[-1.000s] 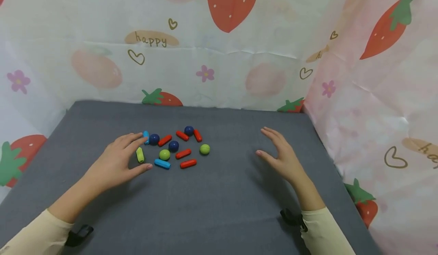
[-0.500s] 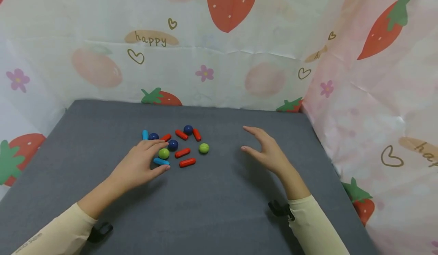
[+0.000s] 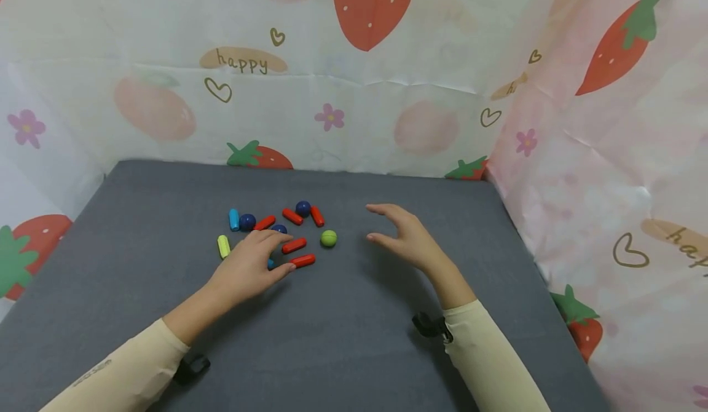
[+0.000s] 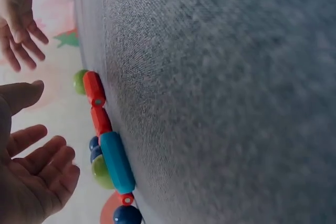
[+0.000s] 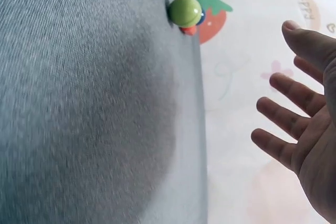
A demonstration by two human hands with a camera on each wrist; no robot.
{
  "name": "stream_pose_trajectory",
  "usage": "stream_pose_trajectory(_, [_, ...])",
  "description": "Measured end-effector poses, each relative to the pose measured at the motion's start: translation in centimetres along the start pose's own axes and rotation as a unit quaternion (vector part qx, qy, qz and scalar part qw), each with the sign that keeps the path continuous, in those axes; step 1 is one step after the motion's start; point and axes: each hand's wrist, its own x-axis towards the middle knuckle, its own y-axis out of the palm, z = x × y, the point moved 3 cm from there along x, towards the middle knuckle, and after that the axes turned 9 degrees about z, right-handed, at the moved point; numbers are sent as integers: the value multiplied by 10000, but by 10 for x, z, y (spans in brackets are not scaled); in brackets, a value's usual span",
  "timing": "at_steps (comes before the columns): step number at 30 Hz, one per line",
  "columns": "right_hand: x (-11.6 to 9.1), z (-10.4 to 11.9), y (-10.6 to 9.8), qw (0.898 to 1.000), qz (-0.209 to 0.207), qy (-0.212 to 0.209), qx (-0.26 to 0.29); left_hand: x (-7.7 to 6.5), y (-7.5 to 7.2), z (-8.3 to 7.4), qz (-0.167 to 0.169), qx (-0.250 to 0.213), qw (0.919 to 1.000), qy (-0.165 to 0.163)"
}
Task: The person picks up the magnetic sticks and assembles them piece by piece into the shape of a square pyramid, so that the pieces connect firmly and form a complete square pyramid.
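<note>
Loose beads lie on the grey cloth, left of the middle in the head view. My left hand (image 3: 251, 267) hovers over their near side, fingers apart and holding nothing. It hides the near green ball and most of a blue tube bead, which shows whole in the left wrist view (image 4: 117, 162). Just beyond its fingertips are two red tube beads (image 3: 294, 245). My right hand (image 3: 409, 237), also spread and holding nothing, is in the air right of a round green bead (image 3: 329, 238). In the right wrist view that green ball (image 5: 185, 12) is apart from the fingers.
Farther back lie navy balls (image 3: 302, 208), more red tubes (image 3: 292, 216) and a light blue tube (image 3: 234, 219). A yellow-green tube (image 3: 224, 246) is at the left. A strawberry-patterned curtain (image 3: 354, 110) borders the grey table (image 3: 359, 350) behind and at the right.
My left hand has moved right, from the left side of the beads to over them. My right hand has come left toward the beads. The beads look unmoved.
</note>
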Motion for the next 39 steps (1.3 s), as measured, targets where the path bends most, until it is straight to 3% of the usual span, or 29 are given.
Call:
stream_pose_trajectory(5, [8,1,6,9999,56,54,98,10,6,-4,179,-95,9996,-192])
stream_pose_trajectory(20, [26,1,31,9985,514,114,120,30,23,-7,652,414,9948,-658])
stream_pose_trajectory(28, [39,3,42,9971,746,111,1,37,26,-5,911,334,9914,-874])
stream_pose_trajectory(39, [53,2,57,9950,952,292,93,39,27,-5,891,393,9911,-906])
